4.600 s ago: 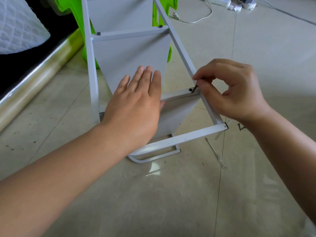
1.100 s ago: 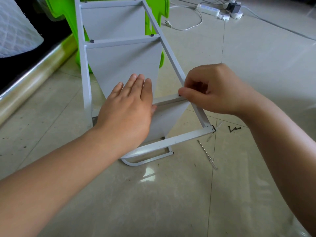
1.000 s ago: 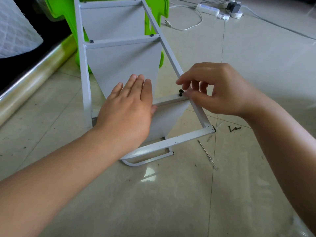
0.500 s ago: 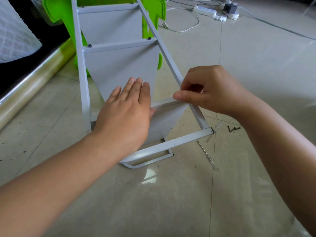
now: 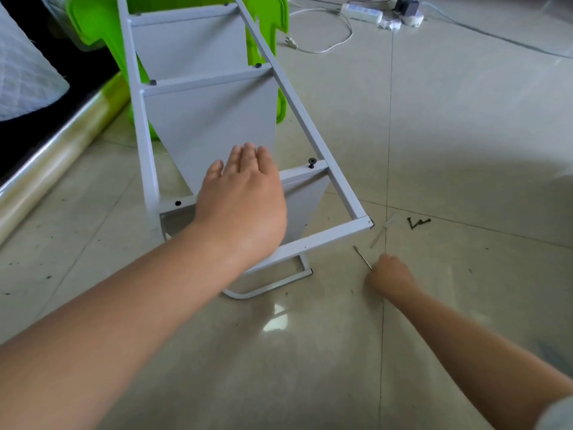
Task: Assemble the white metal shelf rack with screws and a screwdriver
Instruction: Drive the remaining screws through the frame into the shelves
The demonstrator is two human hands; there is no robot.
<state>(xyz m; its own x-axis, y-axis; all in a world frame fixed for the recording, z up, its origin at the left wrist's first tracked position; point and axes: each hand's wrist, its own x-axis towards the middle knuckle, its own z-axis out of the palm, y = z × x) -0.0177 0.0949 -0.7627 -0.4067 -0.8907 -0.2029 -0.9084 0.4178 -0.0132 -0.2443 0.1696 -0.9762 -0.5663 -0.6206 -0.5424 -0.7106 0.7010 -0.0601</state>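
Note:
The white metal shelf rack [image 5: 297, 113] lies tilted on the tiled floor, its foot end nearest me. My left hand [image 5: 245, 197] rests flat, fingers straight, on the lowest shelf panel. A black screw [image 5: 311, 163] stands partly raised in the right end of that shelf's rail. My right hand [image 5: 389, 276] is down on the floor to the right of the rack, its fingers curled round the handle end of a thin screwdriver [image 5: 362, 256], whose shaft sticks out toward the rack's corner.
Loose black screws [image 5: 418, 221] and a thin clear rod [image 5: 383, 232] lie on the floor right of the rack's corner. A green plastic piece [image 5: 266, 23] stands behind the rack. A power strip [image 5: 361, 11] with cables lies at the back. A bed frame edge [image 5: 52, 150] runs along the left.
My right hand has let go of the screw, left it standing in the rail, and dropped to the floor onto the screwdriver. My left hand has stayed on the shelf panel.

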